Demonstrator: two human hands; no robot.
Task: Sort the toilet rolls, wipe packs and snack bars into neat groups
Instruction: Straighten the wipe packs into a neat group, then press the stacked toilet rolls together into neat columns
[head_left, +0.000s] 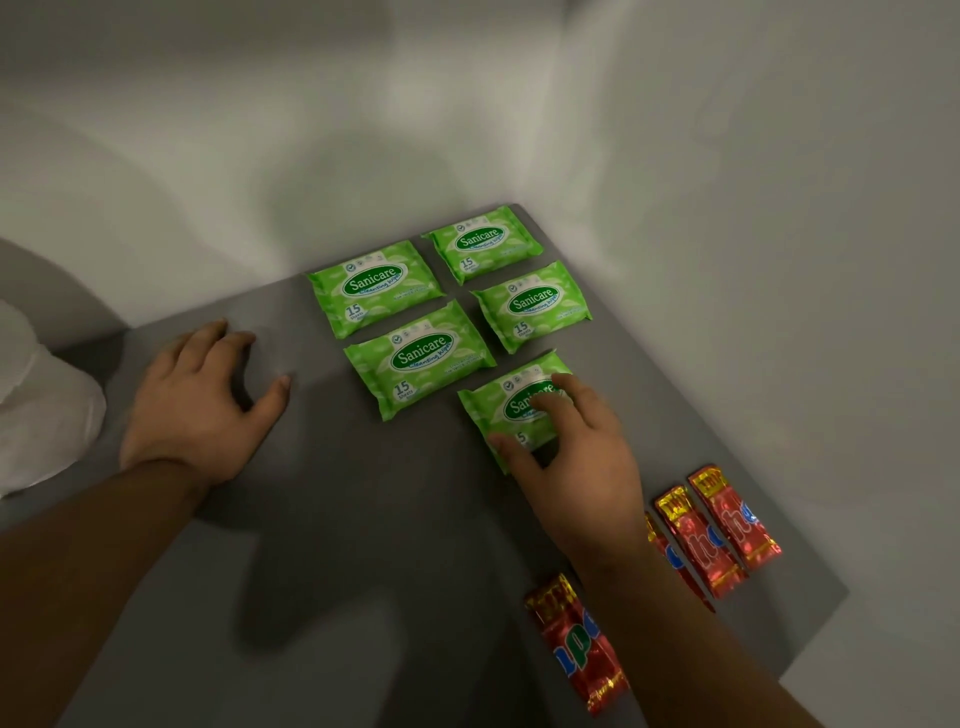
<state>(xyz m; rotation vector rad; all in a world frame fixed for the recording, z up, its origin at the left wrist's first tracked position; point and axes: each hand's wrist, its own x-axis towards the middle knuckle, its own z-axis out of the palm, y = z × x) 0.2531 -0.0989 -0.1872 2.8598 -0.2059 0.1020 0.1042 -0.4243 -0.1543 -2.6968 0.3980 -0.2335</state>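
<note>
Nearest, the snack bars (727, 530) are not yet gathered: one bar (571, 639) is laid apart from three. Further on, the fifth wipe pack (488, 410) is held by the right grip (582, 457), its fingers curled on it, beside four aligned packs (421, 358). The left grip (202, 395) is rested open on the surface (363, 519). At the left edge, blurred white toilet rolls (36, 395) are probably seen.

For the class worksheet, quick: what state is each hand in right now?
Left hand: open, resting on the table.
Right hand: closed on the nearest wipe pack.
</note>
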